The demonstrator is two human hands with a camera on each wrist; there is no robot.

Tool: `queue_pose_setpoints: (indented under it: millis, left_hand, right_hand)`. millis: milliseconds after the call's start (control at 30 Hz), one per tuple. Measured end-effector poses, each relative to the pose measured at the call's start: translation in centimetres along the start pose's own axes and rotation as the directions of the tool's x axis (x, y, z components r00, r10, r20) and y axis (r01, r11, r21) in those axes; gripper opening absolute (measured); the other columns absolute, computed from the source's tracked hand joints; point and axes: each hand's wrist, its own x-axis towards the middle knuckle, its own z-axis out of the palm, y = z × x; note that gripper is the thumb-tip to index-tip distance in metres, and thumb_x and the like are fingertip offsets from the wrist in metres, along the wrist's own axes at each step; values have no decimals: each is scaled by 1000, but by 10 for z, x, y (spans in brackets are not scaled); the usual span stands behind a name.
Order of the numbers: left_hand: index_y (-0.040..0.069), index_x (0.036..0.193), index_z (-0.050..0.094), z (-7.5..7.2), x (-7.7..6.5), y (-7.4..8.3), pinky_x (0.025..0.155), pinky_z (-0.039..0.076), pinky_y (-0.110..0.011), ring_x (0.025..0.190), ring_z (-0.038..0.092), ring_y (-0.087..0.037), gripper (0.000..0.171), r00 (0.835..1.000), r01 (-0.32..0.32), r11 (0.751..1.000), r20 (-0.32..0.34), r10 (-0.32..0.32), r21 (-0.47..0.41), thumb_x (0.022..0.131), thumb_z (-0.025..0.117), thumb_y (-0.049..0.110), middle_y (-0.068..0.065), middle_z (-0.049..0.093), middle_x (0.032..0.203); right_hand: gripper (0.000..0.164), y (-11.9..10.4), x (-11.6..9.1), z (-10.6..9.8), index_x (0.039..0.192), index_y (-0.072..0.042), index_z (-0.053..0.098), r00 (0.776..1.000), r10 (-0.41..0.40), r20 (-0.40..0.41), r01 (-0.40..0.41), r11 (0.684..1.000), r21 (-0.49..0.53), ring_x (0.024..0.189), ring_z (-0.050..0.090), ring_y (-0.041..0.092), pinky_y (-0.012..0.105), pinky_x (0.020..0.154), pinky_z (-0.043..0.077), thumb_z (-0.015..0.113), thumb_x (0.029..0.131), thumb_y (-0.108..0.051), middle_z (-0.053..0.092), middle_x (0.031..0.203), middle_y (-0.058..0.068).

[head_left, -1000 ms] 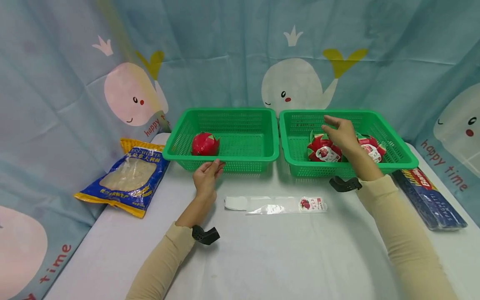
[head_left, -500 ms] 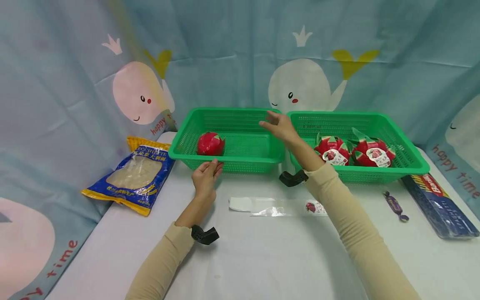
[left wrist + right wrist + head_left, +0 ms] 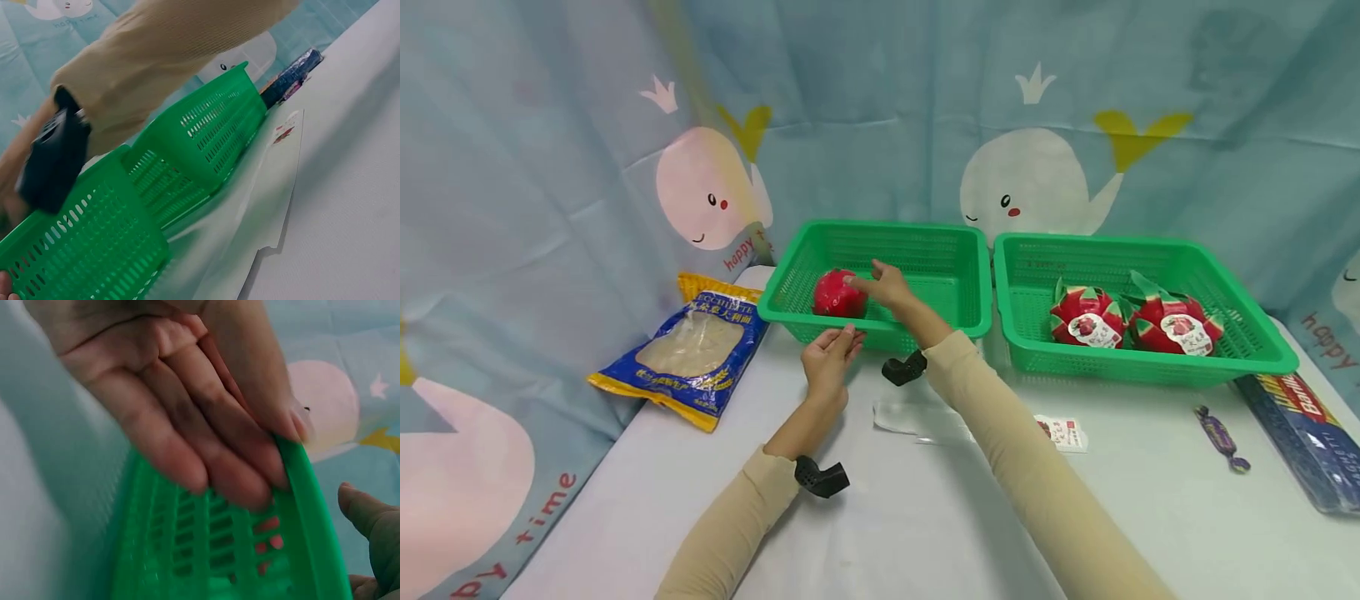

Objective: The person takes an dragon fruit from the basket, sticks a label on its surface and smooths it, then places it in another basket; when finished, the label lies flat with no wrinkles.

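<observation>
My left hand [image 3: 827, 362] pinches the front rim of the left green basket [image 3: 925, 332], thumb on top and fingers on the outer wall. The right wrist view shows this left hand [image 3: 181, 406] up close. Inside that basket, toward its left side, sits a red dragon fruit [image 3: 835, 293]. My right hand [image 3: 891, 287] reaches over the rim, thumb and fingers apart, right beside the fruit; whether it touches cannot be told. At the edge of the right wrist view, the right hand [image 3: 381, 540] has its thumb extended. Through the mesh the fruit shows only as red patches.
The right green basket [image 3: 1150, 367] holds two labelled dragon fruits [image 3: 1086, 317]. A clear strip with a fruit label [image 3: 1063, 433] lies in front, partly behind my right arm. A blue pasta bag [image 3: 692, 354] lies left; a wrapped candy [image 3: 1221, 439] and spaghetti pack [image 3: 1311, 437] lie right.
My right hand has moved left from above the right basket to the dragon fruit in the left one. My left hand has stayed at the rim. The head view has shifted slightly.
</observation>
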Motion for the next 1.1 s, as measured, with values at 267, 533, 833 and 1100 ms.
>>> queue_pose_setpoints:
  millis: [267, 533, 833, 1100]
  left_hand:
    - [-2, 86, 61, -5, -1, -4, 70, 56, -20, 71, 68, -11, 13, 1000, -13, 1000, 5, 13, 23, 85, 65, 11, 0, 70, 72]
    - [-4, 87, 61, -1, 0, -4, 70, 55, -20, 71, 68, -11, 13, 999, -46, 999, 12, 46, 3, 86, 63, 9, 0, 69, 71]
    - [-6, 88, 60, 2, -7, -7, 70, 54, -19, 76, 68, -14, 15, 999, -30, 999, 28, 29, 26, 89, 60, 9, -2, 69, 73]
    - [-4, 90, 61, -1, -3, -1, 71, 55, -19, 74, 68, -11, 15, 999, -28, 999, 18, 28, 27, 89, 60, 11, -3, 70, 75]
  right_hand:
    - [88, -1, 14, 21, 149, -15, 10, 990, 138, -31, -138, 990, -5, 137, 28, 30, 50, 101, 40, 64, 84, -41, 16, 154, 8]
    - [103, -2, 37, 34, 149, -16, -1, 980, 193, -43, -196, 979, -56, 139, 23, 28, 45, 107, 36, 67, 78, -49, 14, 154, 9]
    - [105, 6, 44, 41, 147, -8, 1, 954, 299, 10, -298, 952, -65, 130, 38, 29, 39, 102, 42, 71, 77, -43, 30, 143, 15]
    - [77, -6, 29, 31, 137, 0, 27, 972, 218, 84, -206, 970, -129, 120, 47, 30, 38, 96, 47, 71, 79, -26, 39, 135, 15]
